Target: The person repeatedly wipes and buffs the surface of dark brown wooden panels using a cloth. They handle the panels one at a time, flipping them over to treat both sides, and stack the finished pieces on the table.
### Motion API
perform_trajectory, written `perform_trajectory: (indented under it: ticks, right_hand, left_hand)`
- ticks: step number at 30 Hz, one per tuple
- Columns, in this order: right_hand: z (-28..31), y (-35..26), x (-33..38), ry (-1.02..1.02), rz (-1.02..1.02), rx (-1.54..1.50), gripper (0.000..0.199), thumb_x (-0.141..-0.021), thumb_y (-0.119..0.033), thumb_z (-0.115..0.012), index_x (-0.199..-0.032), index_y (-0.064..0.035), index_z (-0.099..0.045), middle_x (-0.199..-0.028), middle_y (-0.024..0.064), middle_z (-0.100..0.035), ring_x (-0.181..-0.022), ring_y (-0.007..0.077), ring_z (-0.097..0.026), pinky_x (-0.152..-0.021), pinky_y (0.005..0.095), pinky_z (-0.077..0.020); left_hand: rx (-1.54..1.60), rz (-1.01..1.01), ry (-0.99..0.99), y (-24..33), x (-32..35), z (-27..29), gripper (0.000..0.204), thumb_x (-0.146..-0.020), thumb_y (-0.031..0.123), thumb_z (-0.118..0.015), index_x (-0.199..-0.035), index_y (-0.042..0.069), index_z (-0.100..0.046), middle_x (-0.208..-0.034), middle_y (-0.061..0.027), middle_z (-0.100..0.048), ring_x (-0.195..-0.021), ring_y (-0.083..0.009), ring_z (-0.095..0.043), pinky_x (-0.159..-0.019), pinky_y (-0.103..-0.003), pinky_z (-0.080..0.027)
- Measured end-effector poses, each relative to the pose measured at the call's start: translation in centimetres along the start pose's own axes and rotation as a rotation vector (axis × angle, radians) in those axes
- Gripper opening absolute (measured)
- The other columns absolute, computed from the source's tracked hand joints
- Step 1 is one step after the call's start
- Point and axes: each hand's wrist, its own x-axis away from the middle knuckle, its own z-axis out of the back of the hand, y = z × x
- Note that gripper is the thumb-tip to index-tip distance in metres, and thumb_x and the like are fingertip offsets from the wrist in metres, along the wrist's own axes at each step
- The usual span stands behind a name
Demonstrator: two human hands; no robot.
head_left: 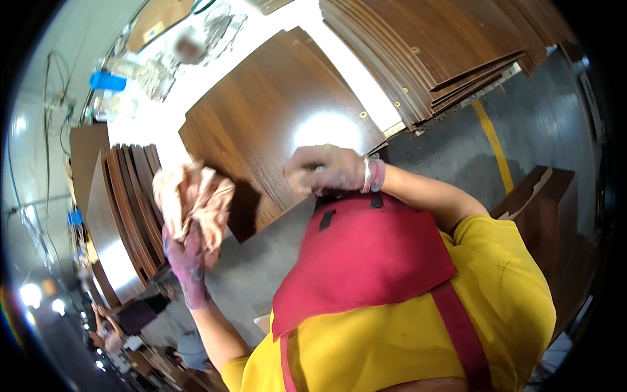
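My left hand (187,261), in a stained pinkish-purple glove, grips a crumpled peach-coloured cloth (194,199). The cloth is raised beside the left corner of a dark brown wood-grain panel (255,111) and casts a shadow. Lying flat on a white-topped table, the panel has a bright glare patch and small round fittings near its corners. My right hand (326,168), in a similar stained glove with a band at the wrist, is over the panel's near edge, just in front of my red apron. Its fingers are curled and slightly blurred; what they hold, if anything, is hidden.
Stacked brown panels (418,52) lie at the upper right. More panels (127,209) stand on edge at the left. A blue container (108,81) sits among clutter at the far left. Brown boards (542,202) stand at the right, by a yellow floor line (494,147). People work at lower left.
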Motion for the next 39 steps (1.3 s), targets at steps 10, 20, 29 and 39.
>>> perform_trajectory:
  ticks: [10,20,29,39]
  right_hand:
    - [-0.3,0.5,0.0,0.033,0.162,0.338,0.037,-0.08,-0.029,-0.066,-0.11,-0.0075,-0.065,-0.097,0.0093,-0.064,-0.089,0.0241,-0.063,-0.081,0.0349,-0.0502]
    - [-0.7,1.5,-0.2,0.174,0.209,0.271,0.038,-0.081,-0.03,-0.068,-0.111,-0.0077,-0.062,-0.101,0.0122,-0.062,-0.095,0.0317,-0.061,-0.084,0.0398,-0.0482]
    - [-1.0,2.2,0.1,0.241,0.221,0.368,0.042,-0.083,-0.035,-0.068,-0.119,-0.0122,-0.062,-0.109,0.0109,-0.062,-0.099,0.0335,-0.06,-0.089,0.0421,-0.047]
    - [-1.5,2.7,0.1,0.372,0.279,0.449,0.038,-0.082,-0.034,-0.068,-0.109,-0.008,-0.062,-0.103,0.0115,-0.061,-0.093,0.0335,-0.061,-0.08,0.0418,-0.0498]
  left_hand:
    - [-0.37,-1.058,-0.737,13.9,-13.0,-22.3,0.056,-0.085,0.032,-0.065,-0.129,0.001,-0.051,-0.12,-0.0255,-0.054,-0.111,-0.0405,-0.053,-0.099,-0.046,-0.043]
    - [-0.435,-0.895,-0.238,14.6,-29.5,-29.2,0.043,-0.095,0.029,-0.048,-0.125,-0.001,-0.053,-0.105,-0.0288,-0.059,-0.101,-0.0418,-0.057,-0.086,-0.049,-0.046]
    - [-0.313,-1.312,-0.765,19.6,-11.6,-27.2,0.047,-0.086,0.037,-0.064,-0.114,-0.001,-0.057,-0.102,-0.0191,-0.064,-0.097,-0.0307,-0.063,-0.082,-0.042,-0.053]
    - [-0.434,-0.898,-0.393,16.5,-26.1,-29.9,0.051,-0.088,0.034,-0.062,-0.123,-0.002,-0.052,-0.099,-0.024,-0.062,-0.088,-0.04,-0.062,-0.073,-0.046,-0.052]
